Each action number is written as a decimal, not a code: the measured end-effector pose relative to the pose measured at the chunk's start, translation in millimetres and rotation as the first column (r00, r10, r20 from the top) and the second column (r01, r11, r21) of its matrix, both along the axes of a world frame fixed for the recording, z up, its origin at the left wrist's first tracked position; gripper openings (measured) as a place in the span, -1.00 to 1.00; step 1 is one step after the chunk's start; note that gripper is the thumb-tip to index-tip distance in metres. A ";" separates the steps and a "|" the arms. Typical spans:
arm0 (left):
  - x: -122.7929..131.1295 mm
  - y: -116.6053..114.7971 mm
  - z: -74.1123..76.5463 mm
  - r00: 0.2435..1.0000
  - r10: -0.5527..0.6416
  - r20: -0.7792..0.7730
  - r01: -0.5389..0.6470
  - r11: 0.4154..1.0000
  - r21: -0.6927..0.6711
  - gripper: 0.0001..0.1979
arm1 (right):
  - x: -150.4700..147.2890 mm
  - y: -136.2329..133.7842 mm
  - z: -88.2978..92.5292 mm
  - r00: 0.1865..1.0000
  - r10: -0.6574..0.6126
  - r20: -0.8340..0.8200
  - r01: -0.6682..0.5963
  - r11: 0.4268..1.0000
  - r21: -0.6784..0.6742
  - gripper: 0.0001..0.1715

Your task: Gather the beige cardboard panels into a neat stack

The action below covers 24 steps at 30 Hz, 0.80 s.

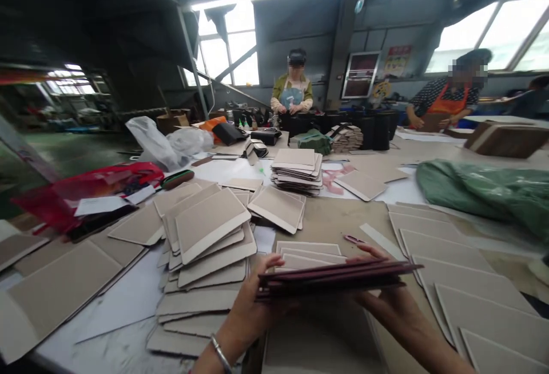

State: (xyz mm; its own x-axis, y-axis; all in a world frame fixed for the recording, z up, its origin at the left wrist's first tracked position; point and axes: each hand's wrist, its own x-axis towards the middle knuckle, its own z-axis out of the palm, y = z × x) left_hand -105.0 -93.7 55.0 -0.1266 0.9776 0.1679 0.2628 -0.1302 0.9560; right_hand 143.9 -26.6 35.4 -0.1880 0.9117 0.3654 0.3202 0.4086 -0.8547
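Note:
Between my two hands is a small stack of dark maroon flat panels (330, 281), seen nearly edge-on above the table. My left hand (257, 291) grips the stack's left end, thumb near the top edge; a silver bangle circles that wrist. At the right end, my right hand (381, 282) has its fingers over and under the stack. Just behind the panels, beige boards (306, 248) lie overlapped, partly hidden. Below the stack a shaded beige panel (321, 339) lies close to my body. To the left rises a tall, uneven pile of beige boards (210, 225).
More beige panels fan out on the right (467, 271). A neat stack (295, 165) stands mid-table. Green plastic (484, 191) lies at right, a red bag (103, 188) and clear plastic bag (167, 142) at left. Two co-workers (292, 94) (450, 96) work across the table.

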 end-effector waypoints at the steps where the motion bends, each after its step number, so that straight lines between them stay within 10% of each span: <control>1: 1.1 1.0 -0.8 1.000 0.028 0.002 -0.028 0.999 0.027 -0.36 | -1.3 0.1 3.2 1.000 0.002 0.005 -0.002 1.000 -0.005 -0.23; 11: 15.4 14.9 -5.4 0.965 0.191 0.180 -0.203 0.978 0.054 -0.03 | -17.2 0.7 19.4 0.986 -0.013 -0.163 -0.013 0.988 -0.155 -0.21; 24: 8.9 11.1 -3.9 0.948 0.058 0.314 -0.064 0.998 0.009 -0.32 | -20.5 11.9 25.3 0.992 -0.115 0.056 0.126 0.958 -0.258 -0.42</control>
